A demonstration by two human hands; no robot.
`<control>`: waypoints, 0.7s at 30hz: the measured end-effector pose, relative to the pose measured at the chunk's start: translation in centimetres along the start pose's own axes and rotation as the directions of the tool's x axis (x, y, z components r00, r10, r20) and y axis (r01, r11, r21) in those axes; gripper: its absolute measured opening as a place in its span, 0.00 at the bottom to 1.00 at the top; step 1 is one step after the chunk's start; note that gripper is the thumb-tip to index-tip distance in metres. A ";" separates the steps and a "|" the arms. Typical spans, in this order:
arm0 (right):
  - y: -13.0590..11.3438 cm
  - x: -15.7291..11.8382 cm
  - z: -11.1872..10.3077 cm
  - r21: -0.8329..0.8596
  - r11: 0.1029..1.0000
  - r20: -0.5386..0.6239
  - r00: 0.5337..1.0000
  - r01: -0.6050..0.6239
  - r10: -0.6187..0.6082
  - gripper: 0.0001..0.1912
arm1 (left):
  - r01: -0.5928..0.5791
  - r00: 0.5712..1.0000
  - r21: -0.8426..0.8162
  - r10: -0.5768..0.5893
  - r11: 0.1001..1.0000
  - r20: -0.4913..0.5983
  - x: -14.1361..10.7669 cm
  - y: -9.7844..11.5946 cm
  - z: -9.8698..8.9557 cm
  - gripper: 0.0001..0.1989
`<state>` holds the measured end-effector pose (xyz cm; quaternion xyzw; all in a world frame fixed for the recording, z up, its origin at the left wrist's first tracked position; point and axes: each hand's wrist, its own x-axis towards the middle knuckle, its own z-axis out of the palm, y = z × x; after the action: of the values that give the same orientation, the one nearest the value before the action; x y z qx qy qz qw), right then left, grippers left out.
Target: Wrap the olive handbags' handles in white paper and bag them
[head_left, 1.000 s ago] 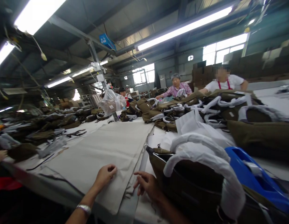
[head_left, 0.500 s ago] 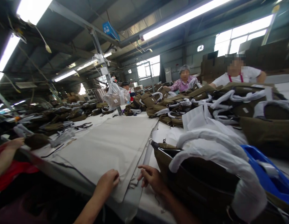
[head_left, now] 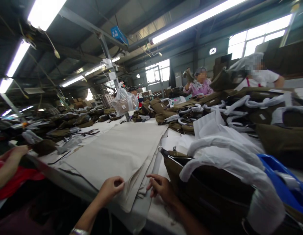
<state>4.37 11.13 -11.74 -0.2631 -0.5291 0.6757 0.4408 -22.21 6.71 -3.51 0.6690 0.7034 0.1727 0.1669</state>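
My left hand (head_left: 111, 188) is closed in a pinch at the near right corner of a stack of off-white cloth sheets (head_left: 109, 147). The edge of the top sheet bends and ripples at its fingertips. Just to the right, my right hand (head_left: 162, 191) is held with its index finger stretched out and the other fingers loosely bent, holding nothing. It lies between the stack's layered edge and a dark olive handbag (head_left: 202, 192). The bag's handles (head_left: 222, 161) are wrapped in white padding, and its zipped top faces up.
A blue tape dispenser (head_left: 283, 179) sits right of the bag. Many olive bags (head_left: 166, 111) with wrapped handles pile up behind. A metal post (head_left: 108, 62) carries a clear plastic bag (head_left: 123, 101). Co-workers stand across the table; another person's arm (head_left: 9, 166) is at left.
The view has shifted slightly. My left hand has drawn back a little, and the stack's right-edge layers look more fanned. Across the table, co-workers have lifted bags. My right hand barely moves.
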 end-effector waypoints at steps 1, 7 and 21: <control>0.0 0.0 0.0 0.002 1.000 0.001 1.000 0.000 0.000 0.40 | -0.001 1.000 -0.021 0.001 1.000 -0.004 0.1 -0.1 -0.2 0.15; 0.1 0.2 0.1 0.022 1.000 0.000 1.000 -0.013 0.013 0.43 | 0.015 0.997 -0.071 -0.021 0.997 -0.074 0.7 -0.6 -0.8 0.15; 0.4 0.3 0.0 0.016 1.000 0.011 1.000 -0.008 0.008 0.41 | -0.045 0.996 -0.018 0.047 0.999 0.079 1.2 -0.1 -1.5 0.17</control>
<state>4.10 11.39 -12.13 -0.2578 -0.5252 0.6830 0.4373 -23.08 7.91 -2.24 0.6899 0.6792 0.1557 0.1962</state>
